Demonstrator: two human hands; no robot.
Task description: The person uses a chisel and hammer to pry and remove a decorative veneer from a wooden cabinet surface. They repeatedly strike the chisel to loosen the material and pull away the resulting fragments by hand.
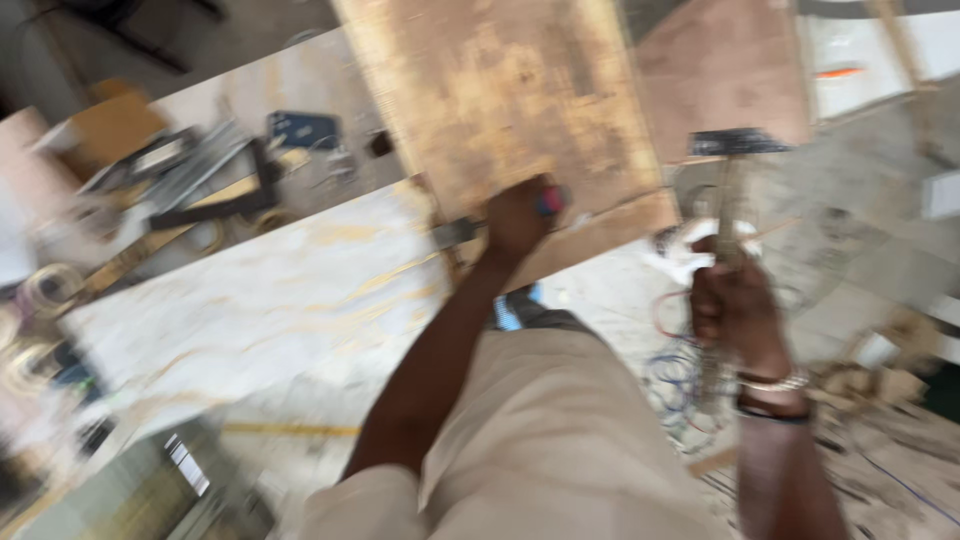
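Head view, heavily blurred by motion, looks down past a beige-clad knee to two hands working well apart. Left hand (518, 218) is closed around a tool with a red and blue grip (548, 202), whose grey metal end (452, 233) sticks out to the left; the hand sits against the lower edge of a worn plywood board (510, 100) that slants up across the middle of the picture. Right hand (735, 305), a bracelet at its wrist, is clamped on the handle of a hammer (735, 150) held upright, its dark head level with the board's right side and not touching it (as far as the blur allows). Left of the board lies a pale marbled sheet (260, 300), with scattered tools and metal pieces (215, 170) beyond it. Coloured wires (675, 370) lie on the dusty floor below the hammer
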